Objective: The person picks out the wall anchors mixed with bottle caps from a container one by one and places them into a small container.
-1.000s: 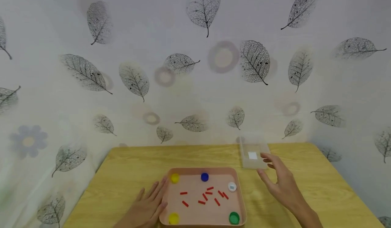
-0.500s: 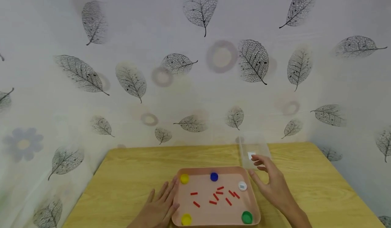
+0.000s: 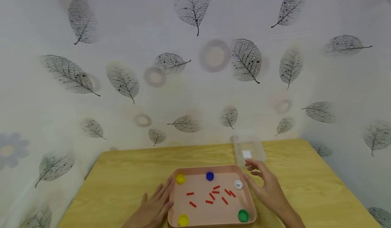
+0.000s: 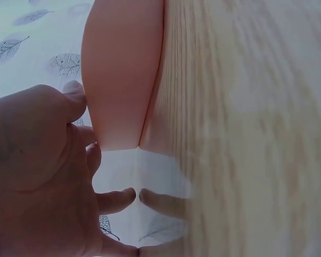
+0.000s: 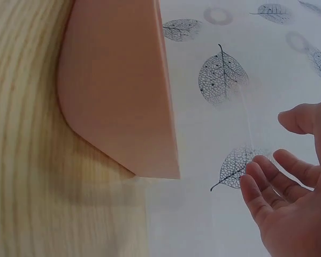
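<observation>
A pink tray [image 3: 220,212] lies on the table with several short red sticks [image 3: 209,202] scattered in its middle. Small round caps sit along its sides: yellow [image 3: 180,178], another yellow [image 3: 183,220], blue [image 3: 209,176], white [image 3: 238,184] and green [image 3: 243,215]. My left hand [image 3: 154,204] rests against the tray's left wall, fingers extended; the left wrist view shows the thumb at the rim. Beside the tray's far right corner hovers my right hand [image 3: 268,187], fingers loosely bent and holding nothing. In the right wrist view a gap separates it from the tray wall.
A clear plastic box [image 3: 256,150] with a white label [image 3: 246,154] stands behind the right hand, near the back edge. The wooden table [image 3: 128,173] meets a leaf-patterned wall covering [image 3: 183,95] at the back.
The tray has slid to the right across the table, and my left hand has gone with it. My right hand has come left, closer to the tray. The head view has turned slightly right.
</observation>
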Available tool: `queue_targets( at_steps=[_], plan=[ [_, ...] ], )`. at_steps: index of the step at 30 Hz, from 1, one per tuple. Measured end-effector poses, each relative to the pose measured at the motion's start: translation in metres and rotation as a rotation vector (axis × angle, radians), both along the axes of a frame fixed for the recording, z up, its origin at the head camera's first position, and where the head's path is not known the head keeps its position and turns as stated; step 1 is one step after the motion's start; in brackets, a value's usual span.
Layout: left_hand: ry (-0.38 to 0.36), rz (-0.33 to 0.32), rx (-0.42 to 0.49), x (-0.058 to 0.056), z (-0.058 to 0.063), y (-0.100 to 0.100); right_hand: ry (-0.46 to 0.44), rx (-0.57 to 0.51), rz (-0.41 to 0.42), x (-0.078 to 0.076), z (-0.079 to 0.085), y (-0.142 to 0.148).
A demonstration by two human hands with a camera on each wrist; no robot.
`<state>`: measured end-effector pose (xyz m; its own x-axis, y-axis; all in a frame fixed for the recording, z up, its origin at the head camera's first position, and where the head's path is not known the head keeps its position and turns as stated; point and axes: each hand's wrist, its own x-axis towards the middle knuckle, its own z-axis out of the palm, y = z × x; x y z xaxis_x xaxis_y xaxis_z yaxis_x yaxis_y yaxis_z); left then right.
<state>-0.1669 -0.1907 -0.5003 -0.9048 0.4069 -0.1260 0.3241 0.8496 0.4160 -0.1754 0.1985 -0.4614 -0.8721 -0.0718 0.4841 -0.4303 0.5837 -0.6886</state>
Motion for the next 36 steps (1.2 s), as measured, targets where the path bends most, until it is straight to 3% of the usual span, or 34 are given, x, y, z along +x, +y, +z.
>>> queue_targets(
  at_steps=[6, 13, 22, 28, 36],
  plan=[
    [-0.028, -0.001, -0.014, 0.0, 0.003, -0.001, 0.015, -0.027, 0.041, 0.0, -0.003, -0.01],
    [0.006, -0.006, -0.007, 0.001, 0.005, -0.001, -0.116, -0.057, 0.047, -0.001, -0.009, -0.018],
    [0.005, 0.014, -0.023, 0.001, 0.007, 0.001, -0.174, -0.029, 0.078, 0.0, -0.02, -0.023],
    [-0.014, 0.011, -0.025, 0.001, 0.005, 0.001, -0.22, 0.046, 0.105, 0.004, -0.024, -0.025],
    [-0.049, 0.007, -0.011, -0.001, 0.002, 0.0, -0.123, 0.305, 0.13, 0.004, -0.028, -0.028]
  ],
)
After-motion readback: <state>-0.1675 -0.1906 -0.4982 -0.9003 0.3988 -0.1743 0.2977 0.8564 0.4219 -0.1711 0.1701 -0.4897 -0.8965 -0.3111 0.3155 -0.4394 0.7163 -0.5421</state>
